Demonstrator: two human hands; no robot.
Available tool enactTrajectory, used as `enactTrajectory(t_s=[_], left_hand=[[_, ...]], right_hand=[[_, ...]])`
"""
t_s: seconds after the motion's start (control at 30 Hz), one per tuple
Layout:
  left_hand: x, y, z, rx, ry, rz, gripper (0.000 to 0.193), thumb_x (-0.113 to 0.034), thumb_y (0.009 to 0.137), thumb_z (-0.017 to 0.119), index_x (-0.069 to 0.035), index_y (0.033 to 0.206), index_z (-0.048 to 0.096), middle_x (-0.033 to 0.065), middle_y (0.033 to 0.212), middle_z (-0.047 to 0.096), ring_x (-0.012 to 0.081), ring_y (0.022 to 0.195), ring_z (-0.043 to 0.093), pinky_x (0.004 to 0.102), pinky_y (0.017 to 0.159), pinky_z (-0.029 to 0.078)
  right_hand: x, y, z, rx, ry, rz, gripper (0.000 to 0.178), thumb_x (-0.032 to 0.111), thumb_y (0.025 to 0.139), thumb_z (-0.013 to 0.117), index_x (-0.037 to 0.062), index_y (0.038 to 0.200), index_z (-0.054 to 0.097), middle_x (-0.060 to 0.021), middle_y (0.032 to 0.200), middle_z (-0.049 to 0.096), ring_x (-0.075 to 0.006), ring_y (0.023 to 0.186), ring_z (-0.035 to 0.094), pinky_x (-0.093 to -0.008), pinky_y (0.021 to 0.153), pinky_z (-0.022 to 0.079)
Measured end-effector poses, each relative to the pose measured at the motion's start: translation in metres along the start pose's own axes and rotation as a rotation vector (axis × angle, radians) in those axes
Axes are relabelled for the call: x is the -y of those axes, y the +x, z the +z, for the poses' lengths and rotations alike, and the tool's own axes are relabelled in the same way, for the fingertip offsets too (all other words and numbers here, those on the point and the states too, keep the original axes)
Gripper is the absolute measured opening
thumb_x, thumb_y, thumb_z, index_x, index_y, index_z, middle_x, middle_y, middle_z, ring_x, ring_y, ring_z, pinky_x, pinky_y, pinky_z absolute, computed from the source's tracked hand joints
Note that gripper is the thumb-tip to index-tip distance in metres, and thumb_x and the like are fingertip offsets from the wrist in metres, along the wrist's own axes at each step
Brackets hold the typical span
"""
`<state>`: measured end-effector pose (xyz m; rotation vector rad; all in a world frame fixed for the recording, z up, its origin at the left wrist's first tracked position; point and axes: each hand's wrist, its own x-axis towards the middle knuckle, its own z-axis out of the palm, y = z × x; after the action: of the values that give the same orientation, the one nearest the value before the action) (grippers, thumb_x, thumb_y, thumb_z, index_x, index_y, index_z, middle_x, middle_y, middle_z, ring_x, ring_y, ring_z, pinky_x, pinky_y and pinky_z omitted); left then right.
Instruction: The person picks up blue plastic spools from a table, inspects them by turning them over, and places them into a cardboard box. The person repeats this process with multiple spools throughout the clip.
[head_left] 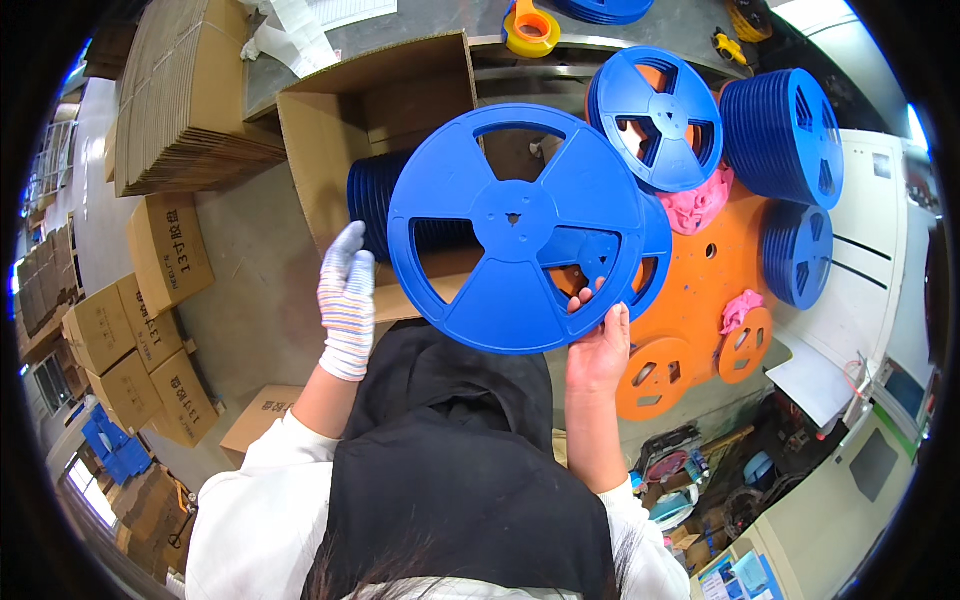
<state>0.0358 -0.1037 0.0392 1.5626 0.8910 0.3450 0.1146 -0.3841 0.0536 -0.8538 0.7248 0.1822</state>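
Observation:
A large blue plastic reel with cut-out windows is tilted up in front of me. My right hand, bare, grips its lower right rim, the fingertips showing through a window. My left hand, in a striped knit glove, is held up beside the reel's left rim, fingers stretched out and holding nothing. Behind the reel stands an upright cardboard box, with a row of blue reels inside it, partly hidden. Another blue reel shows behind the held one at its right.
An orange work surface at right carries more blue reels, stacked blue reels and pink cloth. Yellow tape lies on the grey table. Flattened cartons and closed boxes are at left.

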Motion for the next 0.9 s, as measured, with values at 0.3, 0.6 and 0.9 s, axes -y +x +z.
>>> enactTrajectory(t_s=[0.3,0.6,0.9], left_hand=[[-0.026,-0.013,0.079,0.700,-0.713,-0.561,0.086,-0.025,0.089,0.069,-0.011,0.156,0.015,0.0180,0.145,0.042,0.0246,0.125,0.050,0.0397,0.105,0.042],[-0.037,-0.012,0.060,0.961,-1.644,-0.851,0.074,-0.039,0.091,0.060,-0.006,0.151,0.031,0.0264,0.146,0.040,0.0403,0.124,0.053,0.0518,0.106,0.044],[-0.031,-0.003,0.053,1.036,-1.776,-1.001,0.076,-0.039,0.091,0.060,-0.008,0.153,0.028,0.0276,0.148,0.037,0.0437,0.131,0.046,0.0539,0.107,0.042]], right_hand=[[-0.012,-0.085,0.061,1.068,-0.944,-0.562,0.046,0.017,0.079,0.075,0.0093,0.123,0.066,-0.0223,0.144,0.046,-0.0414,0.134,0.043,-0.0491,0.112,0.032],[0.013,-0.056,0.029,0.443,-0.881,-0.757,0.037,0.019,0.100,0.052,-0.0033,0.129,0.055,-0.0209,0.149,0.041,-0.0319,0.141,0.036,-0.0434,0.113,0.031],[-0.005,-0.044,0.007,0.182,-0.639,-0.341,0.038,0.012,0.103,0.046,-0.0007,0.139,0.045,-0.0151,0.141,0.048,-0.0221,0.129,0.047,-0.0360,0.108,0.036]])
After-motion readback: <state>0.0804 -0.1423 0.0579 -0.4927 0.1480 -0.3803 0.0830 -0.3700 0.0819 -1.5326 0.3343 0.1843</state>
